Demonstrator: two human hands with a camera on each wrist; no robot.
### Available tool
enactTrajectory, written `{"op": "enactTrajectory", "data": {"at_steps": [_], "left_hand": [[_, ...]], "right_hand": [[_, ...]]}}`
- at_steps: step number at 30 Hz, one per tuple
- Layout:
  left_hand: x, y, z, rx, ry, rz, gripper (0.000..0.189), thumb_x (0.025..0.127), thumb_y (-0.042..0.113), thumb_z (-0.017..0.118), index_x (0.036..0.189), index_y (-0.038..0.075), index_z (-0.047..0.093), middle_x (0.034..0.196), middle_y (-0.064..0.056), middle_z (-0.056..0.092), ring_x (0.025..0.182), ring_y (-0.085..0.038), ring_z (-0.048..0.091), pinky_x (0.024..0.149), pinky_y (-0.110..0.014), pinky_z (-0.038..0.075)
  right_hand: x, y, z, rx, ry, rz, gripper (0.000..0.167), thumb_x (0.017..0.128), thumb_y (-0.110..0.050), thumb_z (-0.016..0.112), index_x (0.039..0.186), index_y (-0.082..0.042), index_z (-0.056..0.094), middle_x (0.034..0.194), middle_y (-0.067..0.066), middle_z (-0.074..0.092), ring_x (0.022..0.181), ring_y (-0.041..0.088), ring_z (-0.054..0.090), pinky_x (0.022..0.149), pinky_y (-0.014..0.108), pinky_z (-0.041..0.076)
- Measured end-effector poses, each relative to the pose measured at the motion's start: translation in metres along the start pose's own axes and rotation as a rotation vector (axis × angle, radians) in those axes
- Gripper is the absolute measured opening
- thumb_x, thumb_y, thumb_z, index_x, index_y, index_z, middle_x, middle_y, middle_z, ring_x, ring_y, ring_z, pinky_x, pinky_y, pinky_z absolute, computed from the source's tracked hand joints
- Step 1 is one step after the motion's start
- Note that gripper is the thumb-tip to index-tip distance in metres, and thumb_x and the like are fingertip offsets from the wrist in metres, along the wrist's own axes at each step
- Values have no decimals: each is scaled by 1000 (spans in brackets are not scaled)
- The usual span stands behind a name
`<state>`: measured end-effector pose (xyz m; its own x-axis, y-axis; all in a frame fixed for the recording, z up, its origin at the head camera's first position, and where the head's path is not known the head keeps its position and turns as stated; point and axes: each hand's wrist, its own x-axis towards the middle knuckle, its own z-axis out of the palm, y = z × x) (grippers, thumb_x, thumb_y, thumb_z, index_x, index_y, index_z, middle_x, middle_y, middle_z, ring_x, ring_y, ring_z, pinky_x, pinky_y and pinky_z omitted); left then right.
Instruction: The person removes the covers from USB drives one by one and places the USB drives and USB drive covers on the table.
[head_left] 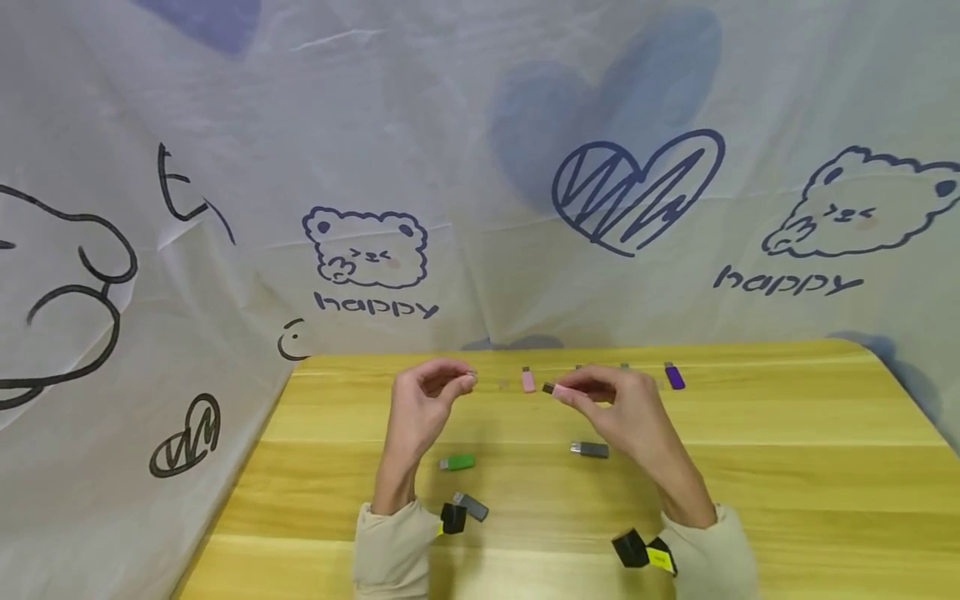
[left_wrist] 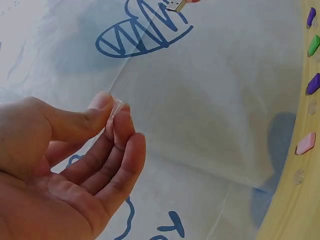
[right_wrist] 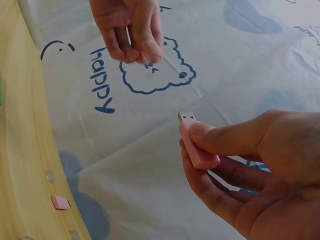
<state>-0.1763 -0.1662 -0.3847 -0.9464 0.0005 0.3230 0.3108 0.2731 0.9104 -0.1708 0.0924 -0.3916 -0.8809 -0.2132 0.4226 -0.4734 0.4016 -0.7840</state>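
Note:
My left hand [head_left: 423, 408] pinches a small clear plastic cap [left_wrist: 116, 107] between thumb and fingertips, above the table. Held between the thumb and fingers of my right hand [head_left: 626, 408] is a pink USB flash drive [right_wrist: 196, 145]. Its bare metal plug points toward the left hand. A gap separates the two hands, so cap and drive are apart. On the table behind them lies another pink flash drive [head_left: 528, 381]. Nearer me are a grey flash drive [head_left: 590, 450], a green one [head_left: 457, 462] and a second grey drive [head_left: 472, 506], partly covered by the left wrist device.
The wooden table [head_left: 810, 500] meets a hanging printed cloth [head_left: 480, 167] at its back and left. A purple flash drive [head_left: 675, 376] lies at the back right. Small clear caps [left_wrist: 298, 176] sit along the back edge, partly hidden by the right hand in the head view.

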Motion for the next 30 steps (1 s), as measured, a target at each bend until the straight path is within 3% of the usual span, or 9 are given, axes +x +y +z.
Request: {"op": "enactTrajectory", "data": {"at_steps": [4, 11, 16, 23, 27, 30], "left_hand": [[2, -5, -4, 4, -64, -6, 6, 93, 0, 74, 99, -1, 76, 95, -14, 75, 86, -26, 73, 81, -29, 60], [5, -19, -4, 54, -70, -35, 6, 92, 0, 75, 98, 0, 77, 94, -13, 75, 85, -25, 73, 78, -25, 58], [6, -26, -5, 81, -77, -65, 4, 91, 0, 76, 95, 1, 78, 90, -12, 75, 81, -28, 73, 71, -24, 57], [8, -34, -4, 105, -92, -109, 4, 91, -2, 76, 93, 0, 78, 88, -9, 75, 82, -33, 73, 69, -23, 56], [10, -39, 0, 105, -101, -135, 3, 92, -1, 75, 93, 0, 77, 87, -10, 75, 79, -30, 72, 74, -34, 59], [10, -46, 2, 122, -118, -157, 3, 92, -1, 75, 93, 0, 77, 85, -9, 75, 75, -21, 71, 76, -43, 60]], "right_hand": [[1, 3, 3, -21, -40, 2, 15, 94, -7, 75, 107, -1, 77, 102, 9, 76, 88, 22, 74, 78, 36, 62], [3, 19, 22, -30, -61, 60, 11, 96, -7, 72, 105, -2, 78, 98, 7, 72, 87, 24, 70, 78, 39, 61], [12, 36, 37, 1, -73, 180, 10, 94, -11, 76, 101, -3, 78, 98, 10, 74, 87, 27, 72, 77, 40, 61], [24, 59, 56, 19, -169, 406, 11, 92, -9, 74, 100, -1, 73, 95, 10, 70, 86, 25, 68, 75, 38, 57], [30, 63, 66, -38, -178, 510, 12, 90, -7, 75, 99, 1, 74, 87, 8, 71, 77, 20, 66, 68, 33, 56], [34, 65, 72, -92, -180, 523, 10, 87, -6, 79, 94, 2, 76, 82, 7, 74, 73, 18, 67, 66, 33, 56]]}}
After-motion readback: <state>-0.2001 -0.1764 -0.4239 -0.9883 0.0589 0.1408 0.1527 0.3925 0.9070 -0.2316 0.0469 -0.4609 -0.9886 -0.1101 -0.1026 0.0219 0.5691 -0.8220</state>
